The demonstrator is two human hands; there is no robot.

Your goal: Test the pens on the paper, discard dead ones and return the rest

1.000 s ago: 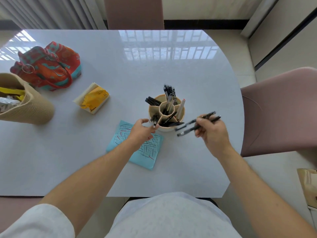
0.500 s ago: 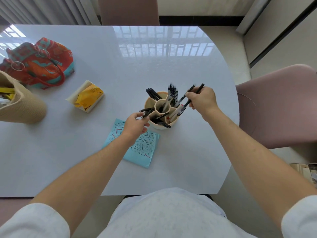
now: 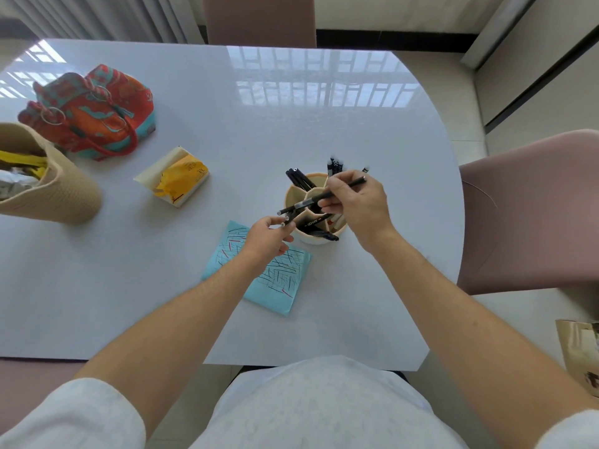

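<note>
A beige pen holder [image 3: 293, 197] with several compartments stands on the white table [image 3: 227, 140], with black pens in it. My right hand [image 3: 359, 205] hovers over the holder, shut on a black pen [image 3: 311, 200] that lies nearly level, tip pointing left. My left hand [image 3: 267, 236] is just left of the holder, its fingertips pinching the ends of two black pens [image 3: 288, 220] that lean out of it. Under my left hand lies a light blue paper [image 3: 278, 283] covered with scribbled test lines.
A yellow tissue pack [image 3: 173, 181] lies left of the holder. A woven beige basket [image 3: 61, 192] with waste in it sits at the left edge, a red and teal bag [image 3: 94, 115] behind it. A pink chair [image 3: 531, 212] stands at the right.
My right hand swung from the right side to above the holder and now holds one pen level across it. My left hand stayed at the holder's left, fingers on pen ends.
</note>
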